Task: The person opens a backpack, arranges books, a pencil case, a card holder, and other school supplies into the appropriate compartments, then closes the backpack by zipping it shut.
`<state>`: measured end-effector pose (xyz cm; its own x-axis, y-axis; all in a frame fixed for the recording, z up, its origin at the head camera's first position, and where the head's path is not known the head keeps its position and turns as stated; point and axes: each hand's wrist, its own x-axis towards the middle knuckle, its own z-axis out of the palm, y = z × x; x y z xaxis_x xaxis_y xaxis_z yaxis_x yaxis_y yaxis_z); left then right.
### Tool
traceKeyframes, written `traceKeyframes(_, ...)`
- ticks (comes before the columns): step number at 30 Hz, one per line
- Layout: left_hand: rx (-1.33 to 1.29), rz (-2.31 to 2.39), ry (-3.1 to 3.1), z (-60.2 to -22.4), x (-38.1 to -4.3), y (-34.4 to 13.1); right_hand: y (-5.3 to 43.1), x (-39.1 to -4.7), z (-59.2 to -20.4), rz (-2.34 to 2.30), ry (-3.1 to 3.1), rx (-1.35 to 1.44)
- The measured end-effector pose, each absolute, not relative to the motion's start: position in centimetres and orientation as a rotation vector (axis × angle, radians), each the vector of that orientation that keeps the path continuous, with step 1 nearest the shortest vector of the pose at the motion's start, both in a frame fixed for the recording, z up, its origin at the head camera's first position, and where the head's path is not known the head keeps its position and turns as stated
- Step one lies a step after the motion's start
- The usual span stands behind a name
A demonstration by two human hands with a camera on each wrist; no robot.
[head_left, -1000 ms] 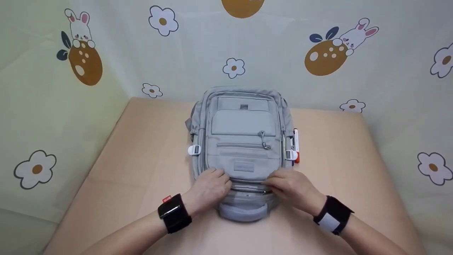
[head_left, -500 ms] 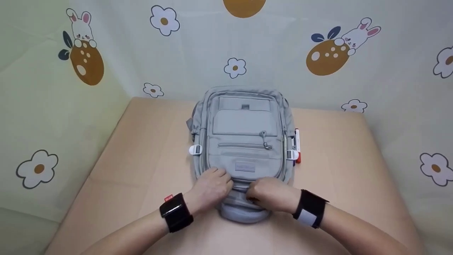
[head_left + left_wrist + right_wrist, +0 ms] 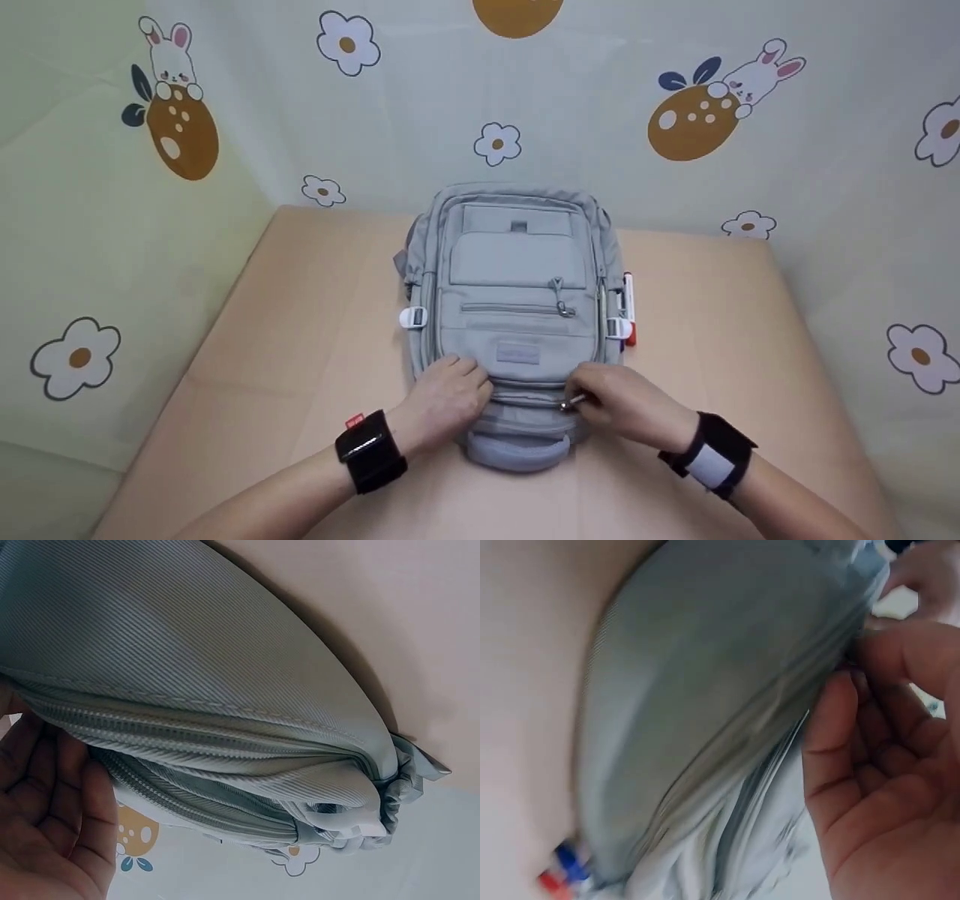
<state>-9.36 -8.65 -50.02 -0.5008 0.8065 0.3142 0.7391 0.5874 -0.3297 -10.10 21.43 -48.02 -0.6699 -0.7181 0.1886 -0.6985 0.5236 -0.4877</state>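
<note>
A grey backpack [image 3: 517, 259] lies front side up, its top handle [image 3: 519, 454] toward the person. My left hand [image 3: 448, 390] grips the bag's fabric edge beside the zipper at the left of its top end. In the left wrist view, that hand's curled fingers [image 3: 64, 795] lie against the zipper teeth [image 3: 150, 724]. At the right of the same zipper, my right hand [image 3: 622, 401] pinches a metal zipper pull [image 3: 568, 404] between thumb and fingers. Blurred grey fabric [image 3: 705, 690] fills much of the right wrist view, with the right hand at its edge.
A white marker with a red end [image 3: 630, 307] sits at the bag's right side. White strap buckles [image 3: 413, 318] are on both flanks. The tan table [image 3: 315, 315] meets a cloth backdrop [image 3: 420, 97] printed with flowers and rabbits.
My right hand first moved left toward the middle of the zipper, then came back right, where the pull now shows between its fingers. The left hand has kept its place.
</note>
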Motion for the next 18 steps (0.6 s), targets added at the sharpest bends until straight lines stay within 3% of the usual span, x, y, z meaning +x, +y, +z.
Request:
traceKeyframes(10,-1.238,0.204,-2.407,-49.7,-9.3,-8.7,26.0,-11.2,-47.3,-0.97,2.804,-0.904)
traceKeyframes(18,-1.231,0.196,-2.417,-49.4,-9.2,-8.4,27.4,-11.8,-47.2,-0.951,2.837,-0.932)
